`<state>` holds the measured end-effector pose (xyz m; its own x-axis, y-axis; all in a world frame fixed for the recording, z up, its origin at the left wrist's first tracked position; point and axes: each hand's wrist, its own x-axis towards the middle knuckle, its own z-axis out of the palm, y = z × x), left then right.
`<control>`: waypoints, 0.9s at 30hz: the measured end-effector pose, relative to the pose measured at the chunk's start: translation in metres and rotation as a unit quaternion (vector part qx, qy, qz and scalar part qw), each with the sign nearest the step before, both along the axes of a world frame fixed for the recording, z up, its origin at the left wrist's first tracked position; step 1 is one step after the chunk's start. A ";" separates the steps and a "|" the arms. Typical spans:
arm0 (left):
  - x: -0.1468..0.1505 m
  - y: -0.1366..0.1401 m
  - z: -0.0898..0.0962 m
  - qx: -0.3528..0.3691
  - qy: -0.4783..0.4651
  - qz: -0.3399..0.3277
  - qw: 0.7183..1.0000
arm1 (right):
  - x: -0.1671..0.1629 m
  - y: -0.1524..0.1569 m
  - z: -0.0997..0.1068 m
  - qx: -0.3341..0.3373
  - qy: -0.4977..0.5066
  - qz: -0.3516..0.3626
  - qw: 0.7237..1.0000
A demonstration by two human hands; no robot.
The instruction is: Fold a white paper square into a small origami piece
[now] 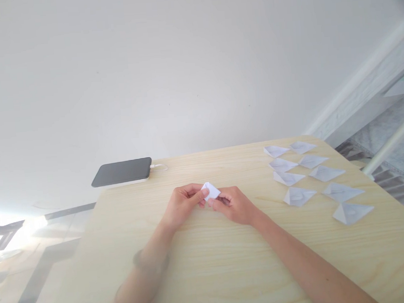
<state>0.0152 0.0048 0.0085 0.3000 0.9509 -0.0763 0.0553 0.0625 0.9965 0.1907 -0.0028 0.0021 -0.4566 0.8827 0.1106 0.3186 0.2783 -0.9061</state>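
Observation:
A small folded piece of white paper [212, 191] is held between both hands above the middle of the wooden table [211, 267]. My left hand [184, 204] pinches its left side, thumb lying on the front face. On the lower right side, the thumb and fingers of my right hand [234, 206] are closed on the same paper. Its upper edge comes to a point, and a crease line shows near the left thumb. My fingertips hide part of its lower edge and back.
Several folded white paper shapes [290, 178] lie in two rough columns on the table's right side. At the back left, a dark phone [123, 171] rests on a white object, a white cable [159, 166] plugged into it. A pale wall [181, 69] stands behind the table.

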 end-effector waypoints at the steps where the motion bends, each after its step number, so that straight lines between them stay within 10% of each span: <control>1: 0.000 -0.001 -0.002 0.005 0.000 0.019 1.000 | 0.000 0.001 0.000 0.005 0.005 -0.017 1.000; 27: 0.003 -0.007 -0.006 -0.014 -0.002 0.097 0.995 | -0.001 0.002 -0.001 -0.065 0.017 -0.013 0.998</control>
<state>0.0181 -0.0019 0.0027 0.1111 0.9885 -0.1030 0.0347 0.0997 0.9944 0.1900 -0.0012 0.0009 -0.4320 0.9018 0.0091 0.2926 0.1496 -0.9445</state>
